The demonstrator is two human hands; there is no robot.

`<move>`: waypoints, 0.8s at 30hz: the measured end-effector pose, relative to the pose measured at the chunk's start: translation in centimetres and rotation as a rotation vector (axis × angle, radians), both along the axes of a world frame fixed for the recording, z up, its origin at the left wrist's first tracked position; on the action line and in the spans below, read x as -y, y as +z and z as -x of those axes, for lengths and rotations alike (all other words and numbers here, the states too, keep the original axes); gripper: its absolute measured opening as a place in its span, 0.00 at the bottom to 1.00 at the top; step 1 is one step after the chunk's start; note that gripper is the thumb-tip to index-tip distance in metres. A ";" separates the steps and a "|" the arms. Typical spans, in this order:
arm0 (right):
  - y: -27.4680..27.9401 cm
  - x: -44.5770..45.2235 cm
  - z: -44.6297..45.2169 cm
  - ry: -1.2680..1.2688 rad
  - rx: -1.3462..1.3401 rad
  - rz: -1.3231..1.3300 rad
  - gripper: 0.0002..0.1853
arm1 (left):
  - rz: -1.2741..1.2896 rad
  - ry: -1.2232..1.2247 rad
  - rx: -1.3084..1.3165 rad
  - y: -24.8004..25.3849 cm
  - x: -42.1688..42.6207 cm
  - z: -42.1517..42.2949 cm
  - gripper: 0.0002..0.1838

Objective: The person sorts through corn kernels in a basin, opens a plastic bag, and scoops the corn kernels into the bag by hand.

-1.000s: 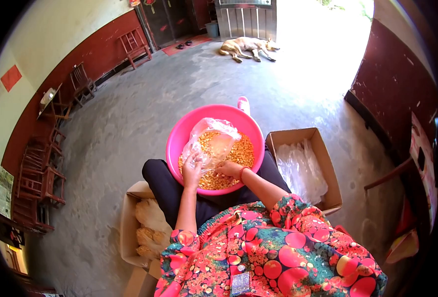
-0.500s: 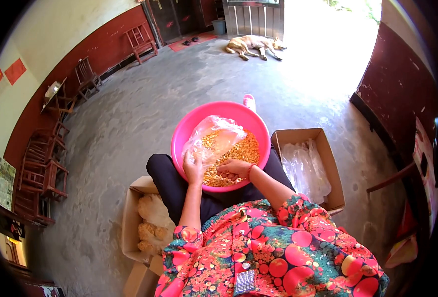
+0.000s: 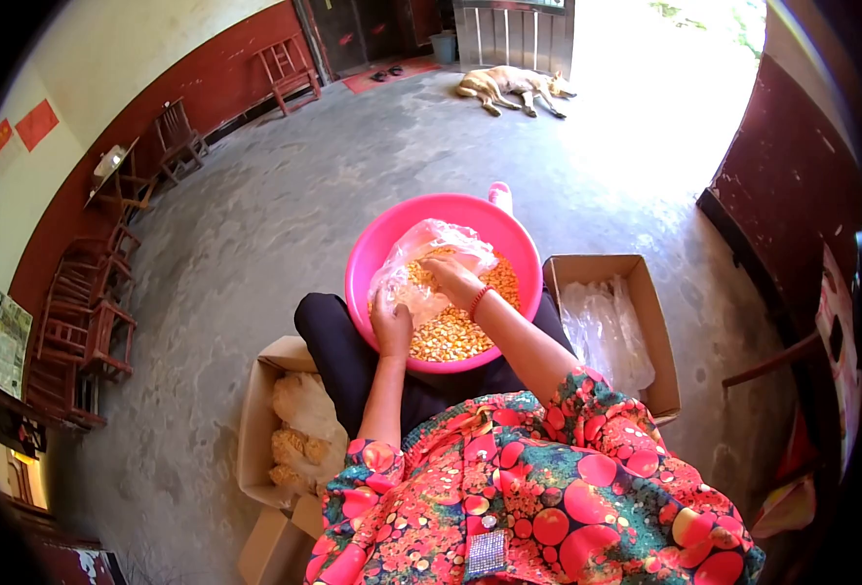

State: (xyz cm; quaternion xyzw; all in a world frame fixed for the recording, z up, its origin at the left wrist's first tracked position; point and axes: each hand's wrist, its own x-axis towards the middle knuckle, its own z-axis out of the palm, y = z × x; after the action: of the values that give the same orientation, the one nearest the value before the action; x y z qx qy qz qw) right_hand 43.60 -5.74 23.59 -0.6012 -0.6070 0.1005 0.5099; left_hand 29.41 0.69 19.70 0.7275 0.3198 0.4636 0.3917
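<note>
A pink basin (image 3: 358, 268) rests on my lap, with yellow corn kernels (image 3: 450, 336) in it. Inside the basin lies a clear plastic bag (image 3: 429, 237), its mouth spread over the kernels. My left hand (image 3: 390, 320) is closed on the bag's near left edge. My right hand (image 3: 453, 277), with a red bracelet at the wrist, reaches into the bag's opening; its fingertips are partly hidden, and whether they hold kernels is not visible.
An open cardboard box (image 3: 660, 341) with clear plastic bags stands at the right. Another box (image 3: 258, 429) with filled bags is at the left. A dog (image 3: 514, 88) lies near the doorway. Wooden chairs (image 3: 109, 336) line the left wall.
My right hand has moved forward from the kernels at the basin's near side to the bag's opening. My left hand still holds the bag's edge. The view has shifted slightly.
</note>
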 end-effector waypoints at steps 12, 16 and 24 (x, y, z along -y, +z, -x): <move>1.3 0.8 -4.1 -0.441 -0.608 0.144 0.08 | -0.136 -0.013 -0.122 -0.4 -0.1 0.4 0.21; 4.0 3.6 -2.9 -0.007 -0.952 0.385 0.09 | -0.111 -0.027 -0.038 -0.1 0.2 0.0 0.22; -4.8 2.7 1.5 -0.071 0.385 0.750 0.14 | -0.086 -0.087 -0.035 0.9 0.6 0.2 0.20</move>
State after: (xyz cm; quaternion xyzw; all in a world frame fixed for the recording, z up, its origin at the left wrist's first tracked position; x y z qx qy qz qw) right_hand 42.06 -8.41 18.74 -0.7736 -0.5914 0.1825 0.1360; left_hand 29.19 0.10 20.60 0.7650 0.2746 0.4465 0.3742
